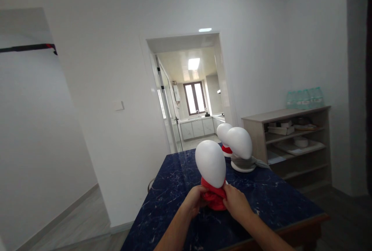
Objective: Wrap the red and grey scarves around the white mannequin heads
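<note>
A white, faceless mannequin head (210,162) stands on the dark blue marbled table (255,195) in front of me. Red cloth, seemingly a scarf (215,200), is bunched around its neck. On the left side of the neck, my left hand (195,200) grips the cloth with closed fingers. My right hand (236,201) pinches the cloth at the right side, its thumb near the head's lower edge. Some fingertips are hidden behind the cloth and the neck.
Behind, to the right, stand a mannequin head (240,142) with a grey scarf (244,163) and another mannequin head (223,131) with red cloth (226,150). A wooden shelf (286,115) carrying bottles (305,98) is at the right. A doorway leads to a kitchen.
</note>
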`<act>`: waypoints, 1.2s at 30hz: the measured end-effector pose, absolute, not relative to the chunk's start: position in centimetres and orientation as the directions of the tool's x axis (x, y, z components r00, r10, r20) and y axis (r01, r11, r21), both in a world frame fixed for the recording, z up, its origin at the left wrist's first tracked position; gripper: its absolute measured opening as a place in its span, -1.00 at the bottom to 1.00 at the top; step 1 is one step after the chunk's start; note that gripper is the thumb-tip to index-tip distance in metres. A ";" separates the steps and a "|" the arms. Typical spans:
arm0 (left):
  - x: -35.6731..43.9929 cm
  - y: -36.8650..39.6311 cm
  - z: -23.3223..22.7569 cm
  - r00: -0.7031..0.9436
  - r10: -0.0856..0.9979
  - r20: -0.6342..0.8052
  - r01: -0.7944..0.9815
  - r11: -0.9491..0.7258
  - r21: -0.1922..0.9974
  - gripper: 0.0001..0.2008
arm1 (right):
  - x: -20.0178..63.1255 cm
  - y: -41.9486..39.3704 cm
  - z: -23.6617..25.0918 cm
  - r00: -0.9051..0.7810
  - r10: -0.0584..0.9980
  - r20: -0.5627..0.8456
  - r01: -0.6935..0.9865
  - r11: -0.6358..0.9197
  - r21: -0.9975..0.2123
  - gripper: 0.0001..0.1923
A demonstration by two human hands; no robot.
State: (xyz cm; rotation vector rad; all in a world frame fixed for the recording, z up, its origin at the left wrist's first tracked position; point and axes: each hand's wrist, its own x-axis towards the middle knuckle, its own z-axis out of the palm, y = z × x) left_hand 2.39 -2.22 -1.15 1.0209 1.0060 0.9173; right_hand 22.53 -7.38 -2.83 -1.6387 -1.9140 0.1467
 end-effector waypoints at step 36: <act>4.1 -12.1 -3.5 0.534 0.842 0.076 -0.052 -0.057 0.997 -0.20 | 22.9 -7.4 -4.6 0.140 0.957 0.255 0.523 0.147 -0.840 -0.70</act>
